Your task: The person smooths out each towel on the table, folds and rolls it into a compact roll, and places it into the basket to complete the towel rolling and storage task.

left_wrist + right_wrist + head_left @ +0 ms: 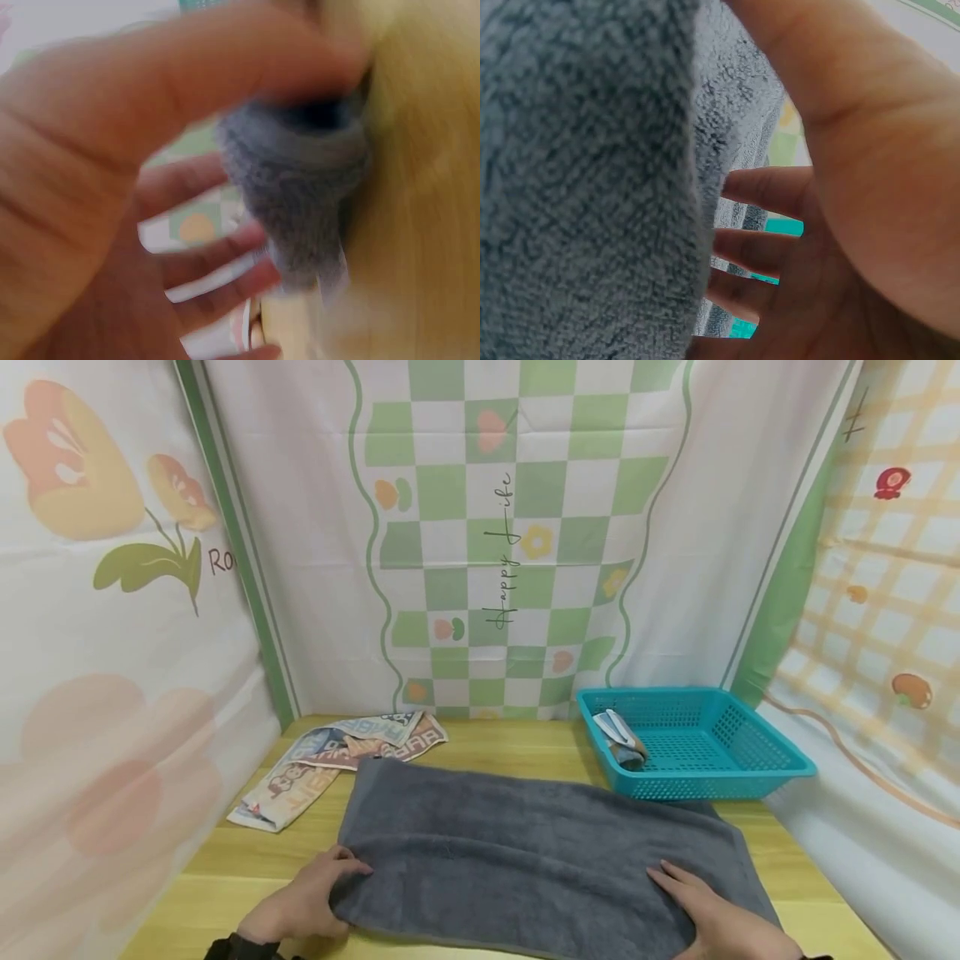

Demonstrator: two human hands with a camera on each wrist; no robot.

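Note:
A grey towel (510,860) lies spread across the table, with a raised fold running along its length. My left hand (311,893) holds the towel's near left end. In the left wrist view, the rolled end of the towel (292,180) sits between the thumb and fingers. Farther right, my right hand (720,914) grips the near part of the towel. The right wrist view has the fingers (757,251) against the towel's far side, and the thumb tip is hidden at the top edge.
A turquoise basket (712,785) stands at the back right, touching the grey towel's far edge. Inside it is a folded cloth (621,739). Patterned small towels (300,768) lie at the back left. Printed curtains (315,610) enclose the table (217,868).

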